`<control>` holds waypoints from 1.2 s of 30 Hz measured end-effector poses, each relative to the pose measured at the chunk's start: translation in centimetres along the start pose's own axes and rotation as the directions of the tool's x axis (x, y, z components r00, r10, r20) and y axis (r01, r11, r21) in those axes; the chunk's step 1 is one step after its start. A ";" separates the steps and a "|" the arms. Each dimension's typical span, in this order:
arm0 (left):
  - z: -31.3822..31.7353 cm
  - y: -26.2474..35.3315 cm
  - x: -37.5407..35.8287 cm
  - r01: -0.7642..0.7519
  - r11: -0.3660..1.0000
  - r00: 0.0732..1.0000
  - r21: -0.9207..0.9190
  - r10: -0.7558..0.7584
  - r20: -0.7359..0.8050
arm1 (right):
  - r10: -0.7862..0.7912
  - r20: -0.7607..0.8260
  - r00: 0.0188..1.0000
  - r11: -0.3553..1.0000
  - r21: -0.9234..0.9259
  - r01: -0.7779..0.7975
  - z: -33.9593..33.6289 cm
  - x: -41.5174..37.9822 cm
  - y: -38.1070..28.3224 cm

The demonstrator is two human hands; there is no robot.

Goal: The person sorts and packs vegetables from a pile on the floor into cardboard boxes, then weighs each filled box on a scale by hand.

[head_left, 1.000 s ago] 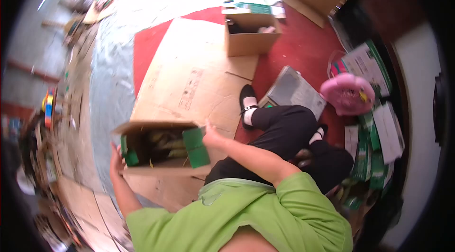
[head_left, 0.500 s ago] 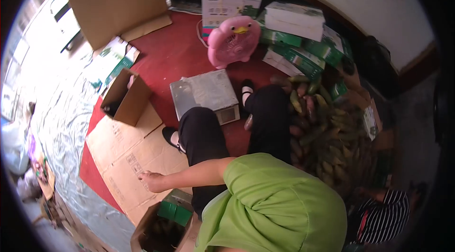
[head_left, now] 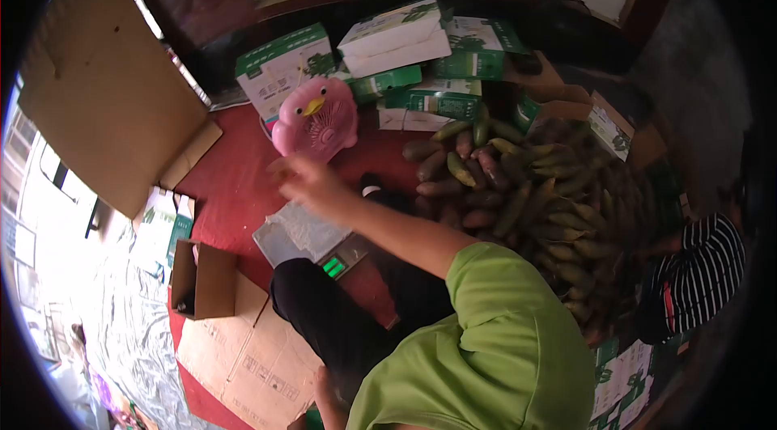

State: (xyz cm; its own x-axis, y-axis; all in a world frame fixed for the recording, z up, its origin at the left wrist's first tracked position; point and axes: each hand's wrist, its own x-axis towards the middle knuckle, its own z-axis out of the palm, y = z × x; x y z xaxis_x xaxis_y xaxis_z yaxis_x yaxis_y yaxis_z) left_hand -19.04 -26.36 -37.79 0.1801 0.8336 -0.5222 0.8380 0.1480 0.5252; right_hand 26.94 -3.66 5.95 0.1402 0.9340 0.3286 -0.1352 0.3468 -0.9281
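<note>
My right hand [head_left: 312,186] reaches forward across the scale, its fingers stretched and slightly blurred, with the pink fan [head_left: 324,129] just beyond the fingertips in this view. Nothing clear shows between the fingers. Under the forearm sits a silver platform scale [head_left: 293,229] with a lit green display [head_left: 333,267]. Low in the view, part of my left hand [head_left: 328,398] shows beside my leg, its fingers hidden. A green edge of a box [head_left: 310,419] is next to it.
To the right lies a heap of long green, yellowish and reddish-brown produce [head_left: 558,220]. Green-and-white cartons [head_left: 396,38] stand along the wall. At left are a small open cardboard box [head_left: 206,280], flattened cardboard [head_left: 247,361] and a tall cardboard sheet [head_left: 109,82]. A person in a striped shirt [head_left: 702,272] is at far right.
My right hand has swung from over the flattened cardboard, forward to above the scale. The view has turned right, showing more of the produce heap. The scale's green display is now visible.
</note>
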 end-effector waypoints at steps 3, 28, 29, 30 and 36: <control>-0.2 5.5 -0.8 -0.010 1.000 1.000 -0.024 0.009 -0.025 | 0.083 -0.304 0.949 0.994 -0.039 -0.099 -9.9 -0.7 1.9; -11.4 15.7 -2.9 0.036 0.934 0.880 -0.355 -0.198 -0.431 | 0.325 -0.745 0.583 0.882 0.016 -0.472 -35.2 -8.0 12.9; -12.1 17.0 -3.4 0.036 0.927 0.872 -0.374 -0.212 -0.442 | 0.326 -0.745 0.582 0.882 0.018 -0.471 -36.0 -6.8 12.2; -12.8 18.4 -4.0 0.038 0.918 0.862 -0.394 -0.229 -0.452 | 0.210 -0.747 0.631 0.925 -0.057 -0.375 -36.7 -5.5 11.6; -21.1 32.0 -2.8 -0.231 0.934 0.572 -0.272 -0.096 -0.815 | 0.059 -0.817 0.573 0.920 -0.179 -0.349 -42.1 3.7 7.6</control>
State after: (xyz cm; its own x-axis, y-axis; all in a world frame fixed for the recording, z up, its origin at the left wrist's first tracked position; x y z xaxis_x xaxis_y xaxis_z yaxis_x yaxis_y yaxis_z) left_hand -3.60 -12.67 -5.34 -0.3965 0.8963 0.1983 0.6013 0.0904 0.7939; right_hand 67.67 -1.18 -7.28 0.8740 0.4859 -0.0091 0.0023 -0.0228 -0.9997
